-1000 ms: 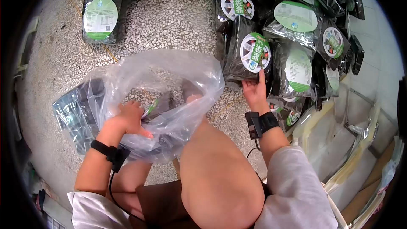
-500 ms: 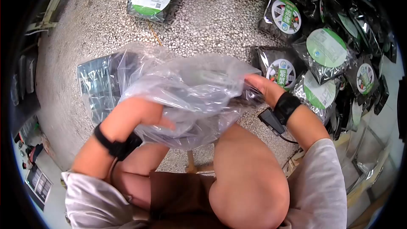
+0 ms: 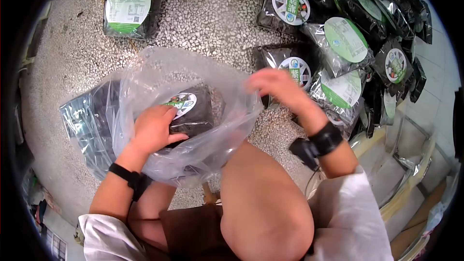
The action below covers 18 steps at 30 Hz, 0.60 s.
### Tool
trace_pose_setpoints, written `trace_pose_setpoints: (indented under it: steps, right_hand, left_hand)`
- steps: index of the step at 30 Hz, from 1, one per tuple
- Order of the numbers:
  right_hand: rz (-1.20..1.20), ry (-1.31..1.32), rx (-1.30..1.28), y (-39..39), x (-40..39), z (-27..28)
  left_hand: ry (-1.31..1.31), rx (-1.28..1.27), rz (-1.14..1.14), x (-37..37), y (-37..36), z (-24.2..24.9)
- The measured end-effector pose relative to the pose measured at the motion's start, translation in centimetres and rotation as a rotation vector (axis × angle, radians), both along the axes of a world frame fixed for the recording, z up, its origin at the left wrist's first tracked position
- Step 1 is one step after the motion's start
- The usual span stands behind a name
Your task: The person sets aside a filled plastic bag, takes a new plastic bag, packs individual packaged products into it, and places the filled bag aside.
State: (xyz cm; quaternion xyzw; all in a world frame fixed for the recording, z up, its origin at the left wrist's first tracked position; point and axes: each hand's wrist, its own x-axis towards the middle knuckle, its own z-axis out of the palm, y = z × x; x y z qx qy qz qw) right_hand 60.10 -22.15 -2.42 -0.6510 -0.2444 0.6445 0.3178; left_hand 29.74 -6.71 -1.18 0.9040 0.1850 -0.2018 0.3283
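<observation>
L hand (image 3: pixel 155 128) is spread on dark pkg (image 3: pixel 195 120) in clear bag (image 3: pixel 231 137); R hand (image 3: pixel 274 87) apart, blurred, grip I cannot tell. Bundle (image 3: pixel 88 118) left, pkg pile (image 3: pixel 345 41) right, lone pkg (image 3: pixel 129 8) far left.

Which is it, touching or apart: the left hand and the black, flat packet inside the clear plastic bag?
Touching. The head view shows the left hand with fingertips on the packet, by the label.

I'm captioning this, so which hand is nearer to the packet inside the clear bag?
The left hand. It reaches into the bag with fingers on the packet; the right hand is off to the packet's right, by the bag's rim.
</observation>
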Motion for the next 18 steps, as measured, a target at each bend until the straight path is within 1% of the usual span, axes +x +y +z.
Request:
trace_pose_setpoints:
  steps: [1,2,3,5,6,7,8,10,11,12,13,14,15,16,17,18]
  right_hand:
    - [-0.117,-0.434,0.065,-2.6,3.1,-2.3]
    - [-0.204,-0.719,-0.053,-4.8,5.9,-4.2]
    - [-0.113,-0.976,-0.108,-9.4,10.3,-9.8]
    - [-0.031,-1.064,-0.305,-11.5,14.3,-13.8]
    - [-0.031,-0.886,-0.438,-10.8,14.6,-12.9]
    - [-0.167,-0.479,-0.582,-10.4,14.5,-12.6]
    - [-0.161,-0.476,-0.583,-10.0,13.0,-11.5]
    - [-0.244,-0.467,-0.377,-9.1,8.8,-9.5]
    - [-0.266,-0.307,-0.309,-8.7,7.8,-9.4]
    - [-0.227,-0.200,-0.306,-9.0,6.8,-8.2]
    - [-0.116,-0.322,-0.210,-10.0,5.4,-8.5]
    - [-0.013,-0.444,-0.112,-10.5,4.0,-8.1]
    - [-0.030,-0.314,-0.098,-10.9,3.8,-6.8]
    - [-0.045,-0.187,-0.079,-10.4,3.8,-4.2]
    - [-0.092,-0.263,-0.084,-11.2,3.4,-2.7]
    - [-0.162,-0.324,-0.159,-12.6,3.2,-2.7]
  left_hand:
    - [-0.048,0.010,0.007,0.3,0.4,-0.1]
    - [-0.096,0.020,0.005,0.5,0.7,0.0]
    - [-0.110,0.010,0.014,0.6,1.0,-0.1]
    - [-0.115,0.006,0.010,0.8,1.2,0.0]
    - [-0.105,-0.014,0.021,0.4,0.9,0.1]
    - [-0.094,-0.023,0.024,0.0,0.4,0.0]
    - [-0.097,-0.009,0.058,-0.2,0.3,-0.3]
    - [-0.092,0.016,0.104,-0.2,0.6,-0.5]
    - [-0.125,0.009,0.111,0.1,0.7,-0.7]
    - [-0.159,0.001,0.114,0.2,0.8,-0.7]
    - [-0.271,0.102,0.059,-0.4,0.7,-1.6]
    - [-0.266,0.107,0.053,-0.2,1.0,-1.5]
    - [-0.226,0.089,0.037,-0.2,1.1,-1.3]
    - [-0.188,0.075,0.025,0.0,1.3,-1.1]
    - [-0.181,0.081,0.023,0.4,1.3,-0.8]
    - [-0.033,-0.106,0.136,0.6,1.2,-0.4]
